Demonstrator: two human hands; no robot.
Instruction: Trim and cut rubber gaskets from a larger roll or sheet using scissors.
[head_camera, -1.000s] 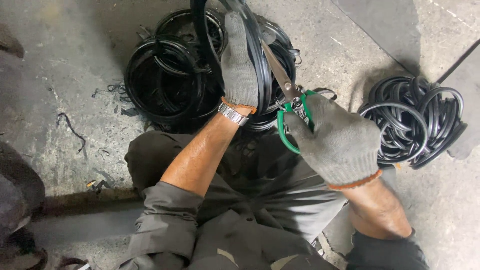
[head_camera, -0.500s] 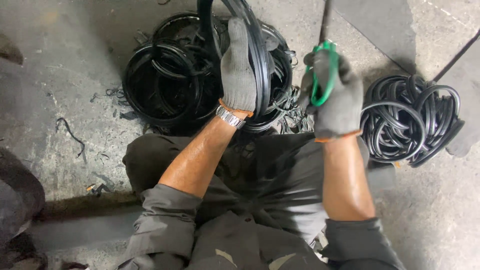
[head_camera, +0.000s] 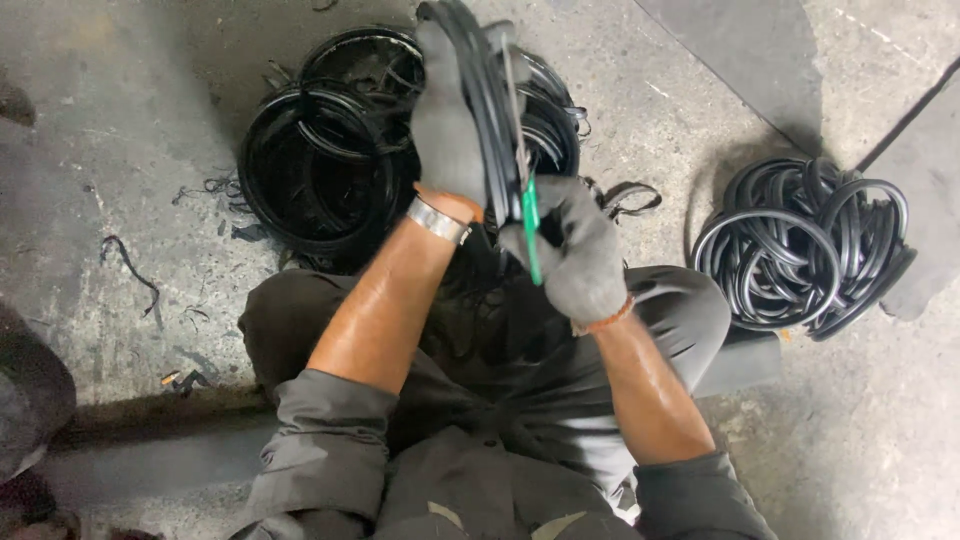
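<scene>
Scissors with green handles sit at frame centre, just above the lap, long axis near vertical: metal blades point to 12 o'clock, green handle end points to 6 o'clock, tilted slightly toward 5. Right hand, in a grey glove, is closed around the green handles. Blades lie right against the black rubber ring; whether they bite into it, cannot tell. Left hand, grey glove too, with a metal wristband below it, is closed on the ring and holds it upright, on edge, running 12 to 6 o'clock.

Versus half a second ago: the right hand has come in from 2 o'clock to centre, and the scissors are now touching the ring instead of held apart from it. A second ago they pointed toward 11 o'clock, lower down. The left hand stays put on the ring.

No real containers. Pile of black rings lies on the concrete floor at 11 o'clock; a second coil heap at 3 o'clock, well apart. Rubber scraps at 9 o'clock.
</scene>
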